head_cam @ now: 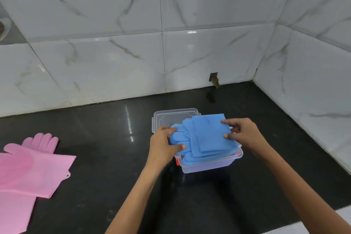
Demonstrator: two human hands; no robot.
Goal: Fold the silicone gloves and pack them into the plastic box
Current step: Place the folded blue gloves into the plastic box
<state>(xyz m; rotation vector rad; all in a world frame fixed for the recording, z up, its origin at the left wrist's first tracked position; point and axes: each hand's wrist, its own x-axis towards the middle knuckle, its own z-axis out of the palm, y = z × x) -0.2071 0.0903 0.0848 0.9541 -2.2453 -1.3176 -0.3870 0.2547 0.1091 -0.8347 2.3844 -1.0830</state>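
A clear plastic box (210, 165) stands on the black counter, its clear lid (171, 118) lying open behind it. Folded blue silicone gloves (205, 137) sit on top of the box, bulging above its rim. My left hand (164, 143) grips the finger end of the blue gloves at the box's left side. My right hand (242, 132) pinches the cuff end at the right, thumb on top. Pink silicone gloves (28, 165) lie flat on the counter at the far left, apart from both hands.
The black counter (106, 150) runs back to a white marble-tiled wall (133, 53) and a side wall at the right. A small hole with a dark stub (214, 80) sits at the wall's base behind the box.
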